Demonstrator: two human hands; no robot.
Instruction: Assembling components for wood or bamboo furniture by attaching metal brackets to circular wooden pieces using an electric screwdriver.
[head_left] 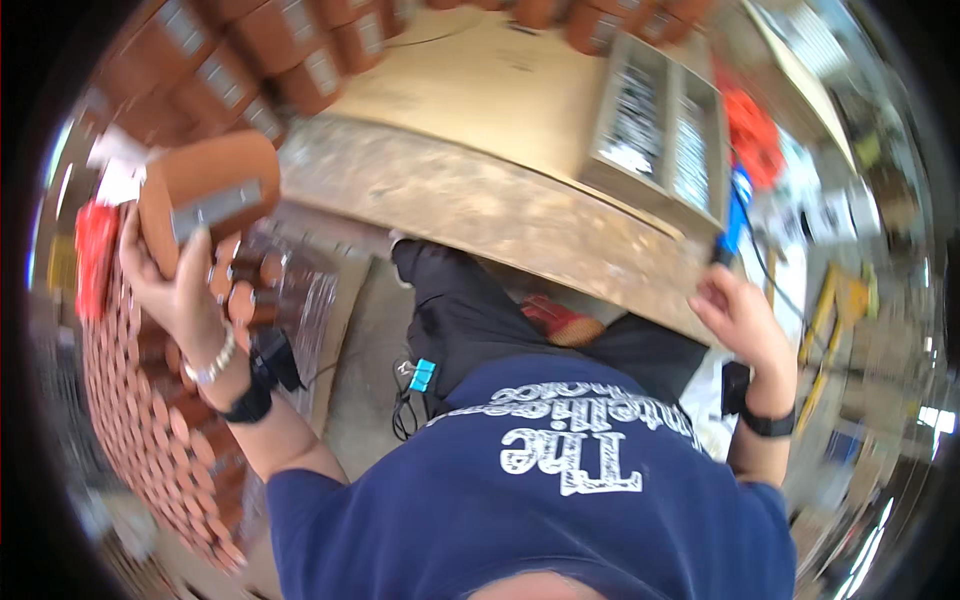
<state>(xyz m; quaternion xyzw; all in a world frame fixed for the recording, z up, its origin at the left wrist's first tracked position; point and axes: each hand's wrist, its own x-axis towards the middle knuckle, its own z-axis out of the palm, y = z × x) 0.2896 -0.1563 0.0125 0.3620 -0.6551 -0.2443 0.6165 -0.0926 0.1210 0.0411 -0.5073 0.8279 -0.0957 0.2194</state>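
My left hand (180, 295) is closed around a terracotta-coloured, round-sided piece (215, 165), raised at the left beyond the bench's near edge. A grey metal plate (222, 207) lies on its side, with my thumb against the plate's lower edge. On the right, my right hand (742, 315) has its fingers curled in at the bench's right end. What they hold, if anything, is too small to make out. Just beyond those fingers is a blue, pen-shaped power tool (736, 212) with a dark end and a black cable. Whether the fingers touch it is unclear.
A wooden bench (470, 190) spans in front of me. On it stands a two-part wooden tray (665, 185) of small metal parts. Similar terracotta pieces (290, 50) are stacked at the back left, with many more (165, 430) piled at my left. A white bottle (840, 215) is at the right.
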